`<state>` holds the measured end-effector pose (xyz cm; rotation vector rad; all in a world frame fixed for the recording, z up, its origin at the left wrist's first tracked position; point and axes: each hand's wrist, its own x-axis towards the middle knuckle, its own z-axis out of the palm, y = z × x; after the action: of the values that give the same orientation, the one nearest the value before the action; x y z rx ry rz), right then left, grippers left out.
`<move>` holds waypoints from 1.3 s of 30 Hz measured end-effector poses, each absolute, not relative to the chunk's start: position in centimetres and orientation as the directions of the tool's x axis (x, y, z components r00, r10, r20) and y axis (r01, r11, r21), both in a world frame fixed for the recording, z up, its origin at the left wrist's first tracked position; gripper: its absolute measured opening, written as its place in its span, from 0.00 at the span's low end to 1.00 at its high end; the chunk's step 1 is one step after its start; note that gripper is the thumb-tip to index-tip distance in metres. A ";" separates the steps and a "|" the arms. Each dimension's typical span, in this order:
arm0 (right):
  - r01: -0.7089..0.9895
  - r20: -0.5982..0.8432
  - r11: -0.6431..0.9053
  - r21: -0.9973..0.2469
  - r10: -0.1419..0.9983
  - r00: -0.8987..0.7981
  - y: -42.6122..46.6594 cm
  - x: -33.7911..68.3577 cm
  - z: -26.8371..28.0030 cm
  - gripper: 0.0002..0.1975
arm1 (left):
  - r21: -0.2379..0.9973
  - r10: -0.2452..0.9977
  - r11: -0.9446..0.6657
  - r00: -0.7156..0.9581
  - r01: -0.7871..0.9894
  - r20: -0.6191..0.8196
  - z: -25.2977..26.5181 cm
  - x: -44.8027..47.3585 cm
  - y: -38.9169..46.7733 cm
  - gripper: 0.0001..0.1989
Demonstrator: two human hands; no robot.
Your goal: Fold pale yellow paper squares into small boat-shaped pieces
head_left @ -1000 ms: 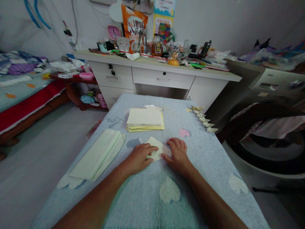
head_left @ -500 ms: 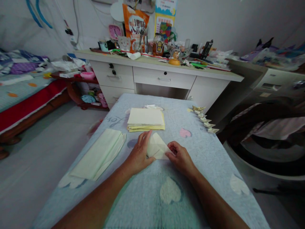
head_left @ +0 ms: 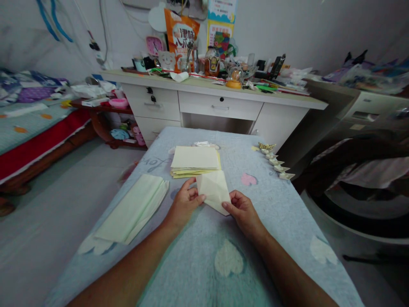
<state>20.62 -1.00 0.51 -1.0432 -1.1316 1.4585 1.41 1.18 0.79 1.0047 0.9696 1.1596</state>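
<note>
A creased, partly folded sheet of cream paper [head_left: 213,189] is held up between my two hands, in front of the paper stack. My left hand [head_left: 185,200] pinches its left edge between thumb and fingers. At its lower right corner, my right hand [head_left: 241,209] grips it with the thumb on top. Just beyond lies a stack of cream and yellow paper [head_left: 195,157]. To the left rests a pile of long folded pale paper [head_left: 134,209]. Several small folded paper pieces [head_left: 276,162] stand in a row near the right edge.
The table wears a blue cloth [head_left: 230,260] with heart prints. Behind it stands a white desk [head_left: 220,102] crowded with jars, a pink clock [head_left: 154,45] and an orange bag [head_left: 180,38]. A washing machine [head_left: 367,111] is at the right, a bed [head_left: 38,123] at the left.
The paper has been turned and raised off the cloth, its wide face now towards me. My left hand has gone from lying along its side to pinching the left edge.
</note>
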 end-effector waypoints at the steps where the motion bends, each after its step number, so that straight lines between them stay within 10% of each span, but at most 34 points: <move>1: -0.189 -0.078 -0.114 -0.975 0.980 -0.185 -1.1 20.5 0.6 0.17 | 0.956 0.989 0.117 0.123 -0.268 -0.086 0.9 1.5 1.2 0.36; 8: -0.271 -0.033 -0.089 -0.959 0.978 -0.204 -1.5 20.6 1.9 0.20 | 0.965 0.969 0.068 0.248 -0.254 -0.003 1.7 0.8 1.1 0.33; 15: -0.193 -0.013 -0.044 -0.980 0.987 -0.158 -0.7 21.7 1.4 0.19 | 0.991 0.848 -0.040 0.529 0.126 -0.033 1.6 0.7 0.1 0.26; 31: 0.298 0.090 0.126 -0.946 0.987 -0.132 -1.3 20.8 1.1 0.08 | 0.973 0.963 -0.133 0.259 0.190 0.081 0.7 1.4 1.0 0.28; 39: 0.610 0.329 0.347 -0.712 0.933 -0.147 -0.8 20.5 0.1 0.05 | 0.868 0.956 -0.260 0.238 0.422 0.170 0.6 1.7 1.4 0.09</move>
<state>20.48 -0.75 0.13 -1.3538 -1.8561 0.5415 1.74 1.36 0.62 1.8078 1.2692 0.9618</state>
